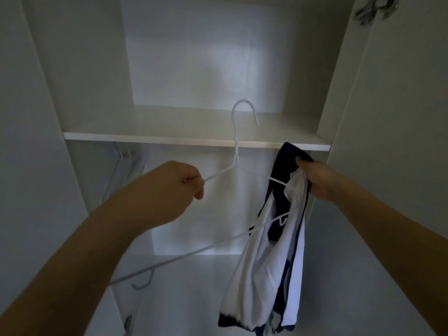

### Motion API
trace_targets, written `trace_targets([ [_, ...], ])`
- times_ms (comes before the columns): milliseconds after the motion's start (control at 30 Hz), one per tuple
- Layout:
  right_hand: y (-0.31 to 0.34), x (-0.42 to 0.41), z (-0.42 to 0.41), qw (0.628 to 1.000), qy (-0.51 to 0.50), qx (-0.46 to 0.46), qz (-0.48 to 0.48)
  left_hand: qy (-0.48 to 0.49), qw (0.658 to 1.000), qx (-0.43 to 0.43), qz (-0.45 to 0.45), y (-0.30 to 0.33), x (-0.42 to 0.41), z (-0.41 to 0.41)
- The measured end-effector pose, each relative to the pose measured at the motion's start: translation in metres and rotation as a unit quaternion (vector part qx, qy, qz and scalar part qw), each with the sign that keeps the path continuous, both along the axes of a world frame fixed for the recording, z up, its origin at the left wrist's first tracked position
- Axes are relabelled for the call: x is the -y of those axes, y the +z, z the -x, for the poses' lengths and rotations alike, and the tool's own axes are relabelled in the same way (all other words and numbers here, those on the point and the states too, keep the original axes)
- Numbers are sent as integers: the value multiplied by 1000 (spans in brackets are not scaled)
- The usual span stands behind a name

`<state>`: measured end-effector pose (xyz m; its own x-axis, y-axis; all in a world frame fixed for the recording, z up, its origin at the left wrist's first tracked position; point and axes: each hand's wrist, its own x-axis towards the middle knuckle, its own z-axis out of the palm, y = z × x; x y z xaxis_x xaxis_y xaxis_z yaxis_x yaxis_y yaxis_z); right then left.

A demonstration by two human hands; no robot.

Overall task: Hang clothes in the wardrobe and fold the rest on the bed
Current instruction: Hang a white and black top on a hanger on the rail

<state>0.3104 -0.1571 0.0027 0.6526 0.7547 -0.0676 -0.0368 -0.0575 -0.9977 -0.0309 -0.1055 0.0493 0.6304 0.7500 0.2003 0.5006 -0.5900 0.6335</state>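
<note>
Now we stand at the open wardrobe (388, 117). Our left hand (179, 187) pinches a white hanger (236, 151) by its shoulder, while our right grip (317, 178) bunches a navy-and-white garment (266, 275) beside it, likely for threading on.
</note>
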Motion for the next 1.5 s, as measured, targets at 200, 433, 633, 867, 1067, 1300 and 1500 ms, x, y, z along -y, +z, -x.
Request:
trace_targets([
  [200,14,-2,-1,1000,-3,30,6,-1,1000,-11,-3,-11,2,-24],
  [433,26,10,-22,998,-27,44,-22,24,999,-16,-36,6,-13,-8],
  [633,28,12,-18,998,-18,60,1,6,999,-12,-42,-2,-4,-32],
  [867,37,18,17,998,48,8,-31,-13,999,-15,-26,-54,-8,-100],
  [1067,27,29,22,998,66,-18,-18,-1,997,83,7,-85,-38,-107],
  [1300,15,30,12,730,52,675,93,-36,979,191,-66,-77,-55,-104],
  [1500,44,15,21,740,128,655,81,-62,972,195,-113,-71,-41,-106],
])
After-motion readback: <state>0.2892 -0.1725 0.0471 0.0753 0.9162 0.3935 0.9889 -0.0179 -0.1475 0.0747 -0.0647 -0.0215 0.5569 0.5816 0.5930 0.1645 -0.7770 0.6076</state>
